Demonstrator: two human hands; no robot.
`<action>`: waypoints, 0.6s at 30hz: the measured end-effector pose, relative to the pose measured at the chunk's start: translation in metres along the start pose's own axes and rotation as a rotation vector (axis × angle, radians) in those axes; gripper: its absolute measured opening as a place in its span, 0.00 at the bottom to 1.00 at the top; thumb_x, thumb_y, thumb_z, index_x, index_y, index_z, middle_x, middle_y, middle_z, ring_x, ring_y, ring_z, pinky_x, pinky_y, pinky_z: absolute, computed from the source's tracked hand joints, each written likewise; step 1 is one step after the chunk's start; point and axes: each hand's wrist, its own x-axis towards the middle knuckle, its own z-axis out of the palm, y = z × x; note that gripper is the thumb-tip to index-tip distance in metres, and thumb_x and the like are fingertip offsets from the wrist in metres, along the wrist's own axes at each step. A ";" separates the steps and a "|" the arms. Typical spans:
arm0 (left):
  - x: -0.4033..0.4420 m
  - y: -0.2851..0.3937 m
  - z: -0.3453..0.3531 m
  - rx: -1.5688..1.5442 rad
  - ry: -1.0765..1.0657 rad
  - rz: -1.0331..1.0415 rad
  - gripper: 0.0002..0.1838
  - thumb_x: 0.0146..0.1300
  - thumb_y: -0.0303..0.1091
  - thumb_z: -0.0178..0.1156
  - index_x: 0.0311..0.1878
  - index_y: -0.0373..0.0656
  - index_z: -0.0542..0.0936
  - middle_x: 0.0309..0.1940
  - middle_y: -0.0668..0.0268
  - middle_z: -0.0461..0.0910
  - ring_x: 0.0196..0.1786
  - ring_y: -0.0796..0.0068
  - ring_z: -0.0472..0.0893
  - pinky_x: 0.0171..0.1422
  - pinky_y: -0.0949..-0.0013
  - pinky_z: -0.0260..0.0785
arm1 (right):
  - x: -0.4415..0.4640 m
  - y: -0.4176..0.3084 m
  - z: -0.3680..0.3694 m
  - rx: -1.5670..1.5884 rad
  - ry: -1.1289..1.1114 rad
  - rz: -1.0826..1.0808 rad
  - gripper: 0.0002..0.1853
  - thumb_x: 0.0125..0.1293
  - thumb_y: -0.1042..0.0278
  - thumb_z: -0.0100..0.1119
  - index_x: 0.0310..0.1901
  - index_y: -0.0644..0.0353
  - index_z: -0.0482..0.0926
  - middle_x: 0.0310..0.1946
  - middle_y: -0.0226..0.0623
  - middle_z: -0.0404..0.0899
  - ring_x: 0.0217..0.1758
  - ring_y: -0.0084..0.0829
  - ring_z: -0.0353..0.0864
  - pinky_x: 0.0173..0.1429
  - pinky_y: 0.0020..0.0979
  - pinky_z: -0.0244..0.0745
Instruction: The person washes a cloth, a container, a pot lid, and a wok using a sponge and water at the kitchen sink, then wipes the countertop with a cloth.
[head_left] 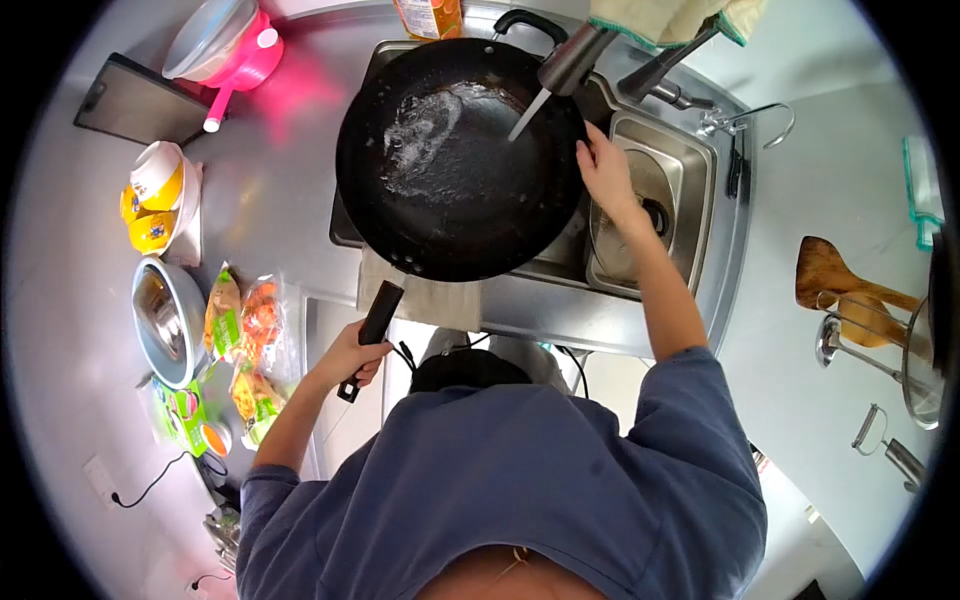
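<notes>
A large black wok [470, 215] is held over the sink, with a stream of water running from the faucet [577, 58] into it. Water ripples over the left part of its inside. My left hand [350, 355] is wrapped round the wok's long black handle [378, 320]. At the wok's right rim, my right hand [606, 172] grips the edge with the thumb on top; the fingers underneath are partly hidden. A pan lid [630, 225] with a dark knob lies in the right sink basin, partly behind my right forearm.
Left on the counter stand a pink-handled strainer bowl [245, 60], a tablet [140, 100], yellow-and-white bowls [155, 195], a grey-blue basin [150, 355] and food packets [262, 315]. A beige cloth [420, 292] hangs at the front edge. Wooden utensils [825, 275] hang right.
</notes>
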 end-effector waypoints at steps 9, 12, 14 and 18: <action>-0.075 0.098 0.022 0.256 0.248 0.048 0.17 0.60 0.30 0.60 0.47 0.34 0.66 0.13 0.73 0.63 0.11 0.83 0.65 0.12 0.75 0.58 | 0.001 0.054 0.083 0.803 -0.024 0.263 0.17 0.69 0.75 0.49 0.59 0.67 0.69 0.44 0.29 0.79 0.43 0.17 0.75 0.49 0.19 0.68; -0.106 0.143 0.023 0.166 0.217 -0.107 0.13 0.59 0.30 0.60 0.37 0.38 0.64 0.13 0.73 0.63 0.10 0.85 0.63 0.11 0.76 0.57 | -0.008 0.028 0.067 0.750 -0.083 0.307 0.16 0.66 0.73 0.50 0.55 0.66 0.73 0.35 0.28 0.79 0.33 0.17 0.73 0.38 0.22 0.67; -0.114 0.159 0.015 0.116 0.180 -0.183 0.14 0.59 0.31 0.60 0.31 0.41 0.63 0.12 0.74 0.62 0.10 0.86 0.62 0.09 0.76 0.55 | -0.011 0.020 0.059 0.663 -0.077 0.279 0.16 0.62 0.69 0.50 0.50 0.66 0.76 0.24 0.32 0.78 0.24 0.19 0.73 0.29 0.25 0.67; -0.098 0.151 -0.015 0.049 0.071 -0.270 0.13 0.58 0.31 0.60 0.30 0.42 0.64 0.12 0.75 0.61 0.10 0.87 0.61 0.09 0.77 0.54 | -0.023 0.019 0.023 0.339 -0.129 0.307 0.15 0.59 0.68 0.50 0.43 0.68 0.77 0.23 0.49 0.78 0.25 0.38 0.78 0.33 0.36 0.71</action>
